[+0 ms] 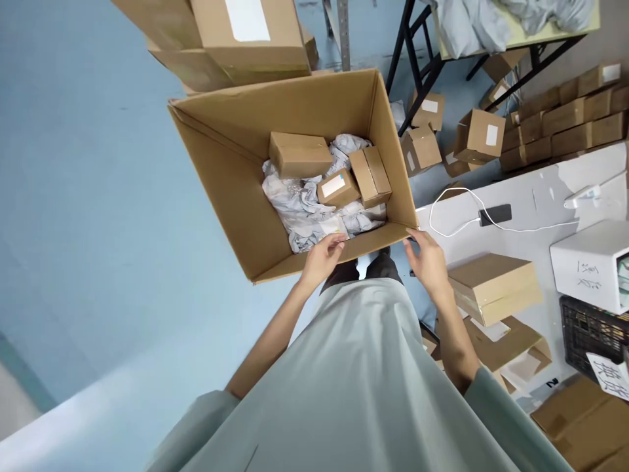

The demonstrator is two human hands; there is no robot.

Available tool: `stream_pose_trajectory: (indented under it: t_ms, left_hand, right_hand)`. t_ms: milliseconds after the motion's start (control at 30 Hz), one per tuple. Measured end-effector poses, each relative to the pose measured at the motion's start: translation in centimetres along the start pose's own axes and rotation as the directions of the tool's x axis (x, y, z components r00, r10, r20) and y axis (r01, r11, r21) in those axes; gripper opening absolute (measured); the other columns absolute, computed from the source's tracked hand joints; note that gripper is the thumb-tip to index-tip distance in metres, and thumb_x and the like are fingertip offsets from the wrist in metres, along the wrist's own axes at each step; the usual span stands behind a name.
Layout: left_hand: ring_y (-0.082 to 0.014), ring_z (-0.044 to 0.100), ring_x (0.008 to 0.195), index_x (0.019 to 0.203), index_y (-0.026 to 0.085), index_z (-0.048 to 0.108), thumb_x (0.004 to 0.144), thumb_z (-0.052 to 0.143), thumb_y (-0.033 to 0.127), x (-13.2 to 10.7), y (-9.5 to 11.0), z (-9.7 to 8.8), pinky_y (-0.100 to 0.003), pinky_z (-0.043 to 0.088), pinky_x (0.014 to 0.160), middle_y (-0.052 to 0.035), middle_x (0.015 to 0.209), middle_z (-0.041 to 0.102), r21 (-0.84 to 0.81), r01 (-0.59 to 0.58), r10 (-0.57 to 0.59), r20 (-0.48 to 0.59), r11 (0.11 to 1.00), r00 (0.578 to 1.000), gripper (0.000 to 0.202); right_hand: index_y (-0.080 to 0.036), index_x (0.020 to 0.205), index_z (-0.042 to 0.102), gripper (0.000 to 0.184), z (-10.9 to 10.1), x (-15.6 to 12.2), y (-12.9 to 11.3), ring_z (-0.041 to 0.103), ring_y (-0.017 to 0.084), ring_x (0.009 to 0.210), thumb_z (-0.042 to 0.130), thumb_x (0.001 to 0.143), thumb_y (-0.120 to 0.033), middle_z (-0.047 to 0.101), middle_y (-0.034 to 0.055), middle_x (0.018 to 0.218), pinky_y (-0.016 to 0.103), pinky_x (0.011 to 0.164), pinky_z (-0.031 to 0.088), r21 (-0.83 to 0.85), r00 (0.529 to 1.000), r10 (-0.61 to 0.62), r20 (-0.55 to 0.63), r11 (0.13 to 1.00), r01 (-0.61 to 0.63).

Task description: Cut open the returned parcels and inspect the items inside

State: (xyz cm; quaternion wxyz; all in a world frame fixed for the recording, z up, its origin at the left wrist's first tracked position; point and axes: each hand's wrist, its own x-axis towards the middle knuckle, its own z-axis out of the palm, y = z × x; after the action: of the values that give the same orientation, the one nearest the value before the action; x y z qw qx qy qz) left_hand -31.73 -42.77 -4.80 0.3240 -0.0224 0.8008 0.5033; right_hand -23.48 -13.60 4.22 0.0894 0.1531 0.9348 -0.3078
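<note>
A large open cardboard box stands in front of me. Over the middle of its near rim curl the fingers of my left hand. My right hand pinches the same box at its near right corner, thumb below and fingers on the edge. Inside are three small cardboard cartons: a plain one at the back, one with a white label in the middle, and another against the right side. Crumpled grey-white plastic mailing bags lie under and around them.
Stacked cartons stand behind the box. To the right, a white table carries a phone on a white cable, a carton and a white box. Several cartons lie on the floor beyond it, near a black-legged table.
</note>
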Motion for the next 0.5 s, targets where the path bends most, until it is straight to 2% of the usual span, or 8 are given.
stream_pose_trajectory:
  t_ms: [67,133,233,300,400,433,500]
  left_hand:
    - [-0.0294,0.081,0.128,0.132,0.022,0.079,0.105,0.063,0.029,2.0,-1.0,-1.0,-0.044,0.061,0.121,-0.0111,0.142,0.084,0.021,0.016,-0.016,-0.001,1.000,1.000,0.032]
    - [-0.0291,0.082,0.123,0.133,0.021,0.079,0.104,0.064,0.029,4.4,-2.0,-1.2,-0.043,0.062,0.117,-0.0111,0.144,0.084,0.028,0.034,-0.034,-0.003,0.999,0.999,0.033]
    - [-0.0280,0.082,0.118,0.133,0.019,0.078,0.104,0.065,0.027,8.9,-3.5,0.2,-0.042,0.062,0.114,-0.0122,0.141,0.084,-0.021,0.091,-0.090,0.007,0.996,0.996,0.033]
    - [-0.0276,0.082,0.116,0.133,0.018,0.077,0.103,0.067,0.026,12.4,-4.4,2.2,-0.041,0.063,0.112,-0.0130,0.138,0.084,-0.066,0.165,-0.164,0.021,0.984,0.986,0.032]
    - [-0.0281,0.083,0.115,0.138,0.017,0.075,0.103,0.070,0.026,17.9,-5.6,6.2,-0.041,0.062,0.112,-0.0148,0.138,0.083,-0.081,0.312,-0.311,0.025,0.947,0.950,0.036]
    - [-0.0291,0.083,0.117,0.142,0.016,0.073,0.103,0.072,0.027,19.7,-5.8,7.7,-0.041,0.061,0.114,-0.0163,0.140,0.083,-0.072,0.353,-0.353,0.021,0.933,0.935,0.041]
    - [-0.0325,0.081,0.128,0.151,0.013,0.068,0.101,0.075,0.029,22.9,-6.3,10.8,-0.043,0.057,0.120,-0.0208,0.145,0.080,-0.053,0.414,-0.414,0.006,0.909,0.910,0.052]
  right_hand:
    - [-0.019,0.150,0.075,0.043,2.7,3.8,-0.5,0.075,0.038,0.138,0.057,0.116,-0.037,0.078,0.0188,0.149,0.053,0.123,0.059,0.013,0.995,-0.012,0.096,1.000,0.011]
    - [-0.019,0.153,0.073,0.045,5.7,7.5,0.2,0.076,0.038,0.137,0.061,0.113,-0.036,0.076,0.0189,0.152,0.053,0.123,0.059,0.011,0.983,0.029,0.183,0.999,-0.032]
    - [-0.016,0.155,0.070,0.051,10.5,13.4,2.8,0.074,0.040,0.140,0.070,0.108,-0.034,0.074,0.0220,0.154,0.055,0.125,0.057,-0.012,0.955,0.171,0.243,0.985,-0.173]
    - [-0.012,0.157,0.066,0.059,13.5,17.3,4.8,0.070,0.041,0.147,0.075,0.103,-0.032,0.073,0.0259,0.156,0.055,0.128,0.054,0.013,0.920,0.293,0.259,0.952,-0.307]
    - [-0.007,0.158,0.060,0.064,17.4,22.5,7.8,0.072,0.040,0.145,0.076,0.102,-0.033,0.076,0.0281,0.149,0.054,0.128,0.054,0.049,0.825,0.488,0.286,0.852,-0.521]
    - [-0.007,0.156,0.060,0.062,18.5,23.8,8.6,0.074,0.038,0.143,0.075,0.103,-0.035,0.079,0.0269,0.144,0.053,0.126,0.054,0.074,0.806,0.520,0.283,0.826,-0.559]
    - [-0.008,0.154,0.059,0.059,20.6,25.6,10.1,0.076,0.033,0.138,0.071,0.106,-0.040,0.083,0.0225,0.134,0.049,0.123,0.056,0.139,0.801,0.537,0.263,0.801,-0.582]
